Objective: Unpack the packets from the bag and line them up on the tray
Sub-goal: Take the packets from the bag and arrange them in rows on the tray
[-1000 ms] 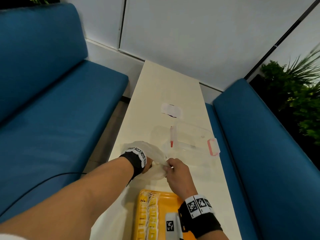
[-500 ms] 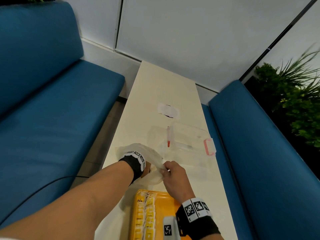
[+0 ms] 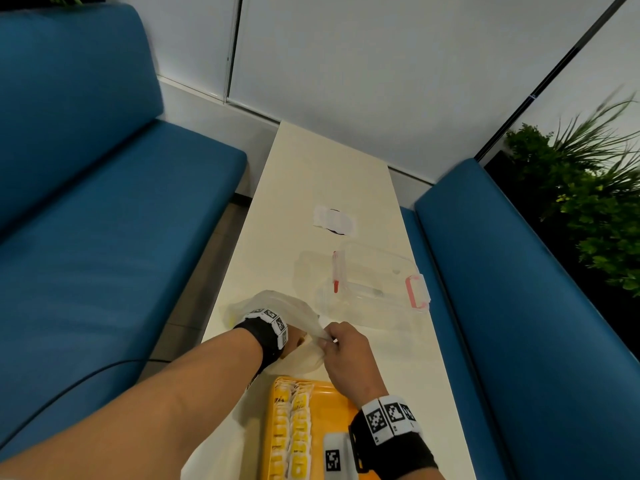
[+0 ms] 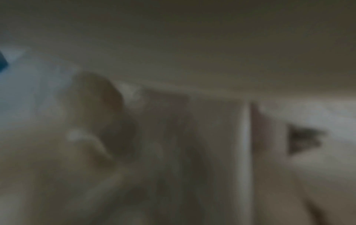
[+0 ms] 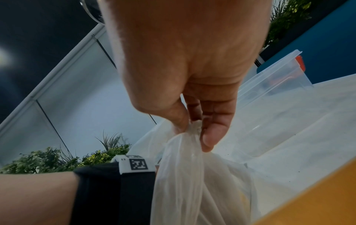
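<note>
Blue upholstered benches [image 3: 104,237] stand on both sides of a long cream table [image 3: 325,174], with a white panelled wall behind it and green plants [image 3: 595,188] at the far right.

On the left part of the table lies a thin, translucent white plastic bag [image 3: 273,303]. The left hand [image 3: 294,339] is pushed inside its mouth up to the wrist, where a black band with printed marker tags sits. The left wrist view is dim and blurred by the plastic; I cannot tell how its fingers lie or whether they hold a packet.

Just to the right of it, the right hand [image 3: 346,351] holds the edge of the bag [image 5: 192,182]. In the right wrist view the thumb and the fingers [image 5: 213,129] pinch a gathered fold of the plastic, and the bag hangs down from this fold. A faint yellow shape shows through the plastic low in the bag; it is too unclear to name.

Near the person, below both hands, an orange tray [image 3: 332,393] rests on the table. Two rows of yellow packets [image 3: 291,434] lie side by side along its left part. A small white block with a black marker [image 3: 334,459] is on the tray, just beside the right wrist.

Further right and farther away, a clear plastic box [image 3: 374,285] with red clips stands on the table, near the bag but apart from it. Behind the box lies a small white patch with a dark spot [image 3: 334,221].
</note>
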`<state>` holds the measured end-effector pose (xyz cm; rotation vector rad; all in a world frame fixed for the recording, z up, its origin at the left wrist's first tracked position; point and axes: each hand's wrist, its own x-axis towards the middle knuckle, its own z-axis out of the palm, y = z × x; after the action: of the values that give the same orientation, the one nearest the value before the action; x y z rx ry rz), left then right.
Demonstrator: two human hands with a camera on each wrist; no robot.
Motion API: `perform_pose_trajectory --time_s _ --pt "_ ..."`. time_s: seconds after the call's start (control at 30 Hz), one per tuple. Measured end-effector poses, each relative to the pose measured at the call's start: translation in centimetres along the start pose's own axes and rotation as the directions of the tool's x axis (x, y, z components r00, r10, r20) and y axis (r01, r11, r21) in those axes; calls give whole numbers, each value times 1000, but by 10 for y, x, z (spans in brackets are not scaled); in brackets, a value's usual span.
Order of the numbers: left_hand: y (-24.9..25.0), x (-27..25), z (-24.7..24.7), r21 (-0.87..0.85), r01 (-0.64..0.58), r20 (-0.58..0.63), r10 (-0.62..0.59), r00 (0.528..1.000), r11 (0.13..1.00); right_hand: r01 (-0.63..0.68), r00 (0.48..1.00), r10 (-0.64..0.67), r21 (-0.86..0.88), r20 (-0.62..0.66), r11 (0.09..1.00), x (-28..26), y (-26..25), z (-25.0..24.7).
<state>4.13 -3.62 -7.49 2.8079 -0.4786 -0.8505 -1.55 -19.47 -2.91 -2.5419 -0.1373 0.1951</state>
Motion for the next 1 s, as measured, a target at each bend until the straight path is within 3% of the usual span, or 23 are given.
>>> perform_pose_trajectory --time_s 0.17,0.5,0.63,0.7,0.77,0.9,1.0 --pt "-3 9 11 157 -2 -6 3 1000 988 1 1000 -2 -7 -11 1000 1 -1 3" --pt "-16 16 24 142 -51 -35 57 998 989 -2 1000 2 -6 -30 1000 2 -2 7" --pt "-17 18 20 61 -71 -46 74 996 996 -15 999 15 8 -33 1000 4 -2 9" --pt "-17 17 17 114 -93 -45 99 994 989 -48 998 50 44 -43 998 6 0 13" --pt "-17 23 16 73 -103 -9 104 995 992 -86 994 91 79 -64 993 8 1 14" --pt "-8 13 -5 -95 -83 -111 72 991 992 -85 985 102 123 -137 989 11 0 12" --pt "-1 0 -19 -161 -85 -122 66 990 983 -101 975 126 141 -181 985 14 -2 8"
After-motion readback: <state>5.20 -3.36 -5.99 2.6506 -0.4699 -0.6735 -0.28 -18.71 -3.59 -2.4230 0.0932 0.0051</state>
